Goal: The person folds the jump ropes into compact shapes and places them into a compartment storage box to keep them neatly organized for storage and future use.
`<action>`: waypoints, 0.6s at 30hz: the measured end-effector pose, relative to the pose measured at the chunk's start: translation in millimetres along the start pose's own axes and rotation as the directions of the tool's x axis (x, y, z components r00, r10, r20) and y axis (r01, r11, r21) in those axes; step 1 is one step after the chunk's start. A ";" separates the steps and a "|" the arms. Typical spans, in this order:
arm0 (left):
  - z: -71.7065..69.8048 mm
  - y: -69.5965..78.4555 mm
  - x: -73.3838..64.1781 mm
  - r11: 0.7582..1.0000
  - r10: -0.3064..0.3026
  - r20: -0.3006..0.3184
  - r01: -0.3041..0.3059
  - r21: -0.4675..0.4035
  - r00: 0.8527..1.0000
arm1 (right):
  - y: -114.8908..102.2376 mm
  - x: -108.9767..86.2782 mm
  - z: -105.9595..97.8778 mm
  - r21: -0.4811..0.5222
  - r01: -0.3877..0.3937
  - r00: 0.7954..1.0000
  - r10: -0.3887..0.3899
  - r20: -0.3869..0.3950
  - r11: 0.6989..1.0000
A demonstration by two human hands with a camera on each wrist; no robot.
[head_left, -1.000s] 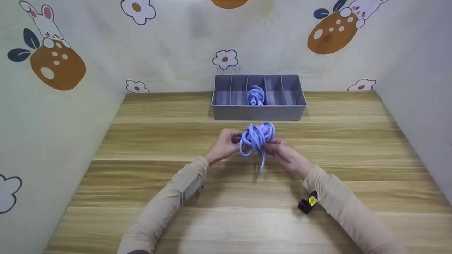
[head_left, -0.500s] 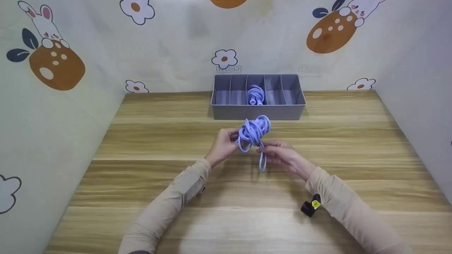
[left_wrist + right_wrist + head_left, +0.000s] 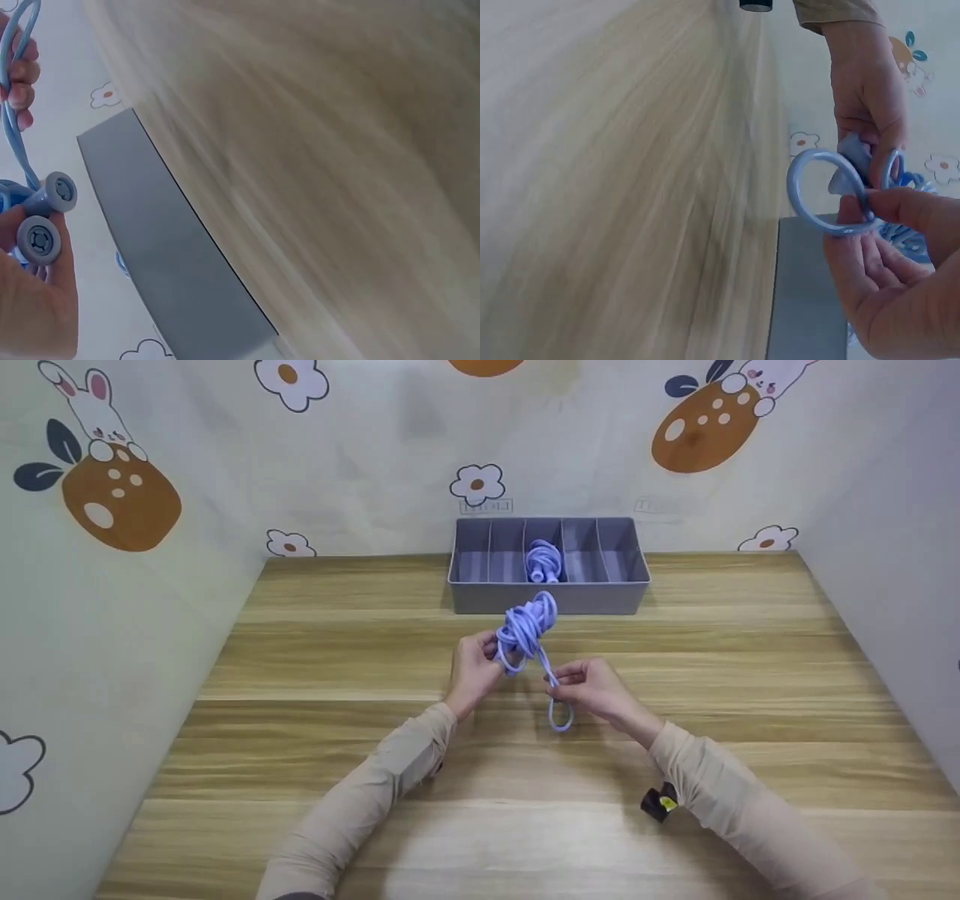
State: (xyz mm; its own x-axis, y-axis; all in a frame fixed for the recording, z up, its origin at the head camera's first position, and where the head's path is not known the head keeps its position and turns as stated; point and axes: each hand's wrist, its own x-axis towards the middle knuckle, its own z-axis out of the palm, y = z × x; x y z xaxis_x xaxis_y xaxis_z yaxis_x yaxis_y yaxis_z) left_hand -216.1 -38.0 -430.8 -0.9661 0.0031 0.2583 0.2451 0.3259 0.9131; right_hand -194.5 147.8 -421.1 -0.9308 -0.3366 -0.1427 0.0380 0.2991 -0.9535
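A bundled lilac-blue jump rope (image 3: 527,624) is held up over the table, in front of the grey box. My left hand (image 3: 472,671) grips the bundle from the left. In the left wrist view two round handle ends (image 3: 39,240) stick out beside that hand's fingers. Lower right of the bundle, my right hand (image 3: 598,690) pinches a doubled length of the cord between thumb and fingers. Below the pinch hangs a small loop (image 3: 796,187), seen large in the right wrist view. The left fingers behind the bundle are partly hidden.
The grey divided box (image 3: 547,598) stands against the back wall. A second coiled jump rope (image 3: 544,559) lies in its middle compartment. Patterned walls enclose the wooden table (image 3: 337,660). A black device (image 3: 658,804) sits at the right forearm.
The bundle has shifted up and left with my left hand. My right hand has come away from beside the bundle and now pinches the cord lower down, drawing a loop out from it.
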 end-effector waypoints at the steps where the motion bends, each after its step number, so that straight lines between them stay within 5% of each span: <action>1: 0.7 0.1 -0.7 1.000 0.001 -0.008 0.000 0.024 1.000 | -2.6 -0.7 0.1 -0.087 0.033 0.999 -0.034 -0.008 0.996; 3: 2.0 1.5 -2.0 0.996 0.008 -0.028 -0.006 0.088 1.000 | -8.2 -2.7 -0.1 -0.284 0.104 0.993 -0.115 -0.024 0.953; 6: 1.8 3.5 -4.2 0.981 0.046 -0.053 -0.035 0.190 0.997 | -16.7 -6.2 1.0 -0.573 0.198 0.966 -0.257 -0.021 0.795; 9: 1.5 5.0 -5.4 0.966 0.078 -0.056 -0.061 0.251 0.995 | -22.2 -10.5 3.5 -0.805 0.249 0.910 -0.414 0.004 0.539; 13: 0.6 7.2 -6.2 0.960 0.079 -0.025 -0.069 0.271 0.997 | -23.1 -13.0 8.1 -0.965 0.209 0.785 -0.616 0.070 0.156; 18: -2.7 12.3 -7.8 0.944 0.046 0.058 -0.062 0.324 0.997 | -25.6 -12.4 8.6 -0.972 0.162 0.642 -0.730 0.235 -0.170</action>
State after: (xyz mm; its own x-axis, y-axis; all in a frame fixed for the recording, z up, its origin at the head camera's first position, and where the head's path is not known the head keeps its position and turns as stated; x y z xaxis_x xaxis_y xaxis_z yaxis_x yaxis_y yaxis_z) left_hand -205.3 -36.5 -420.7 -0.9569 0.0727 0.2811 0.2651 0.6136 0.7438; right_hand -180.8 136.7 -397.3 -0.5397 -0.6443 0.5418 -0.5109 0.7622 0.3975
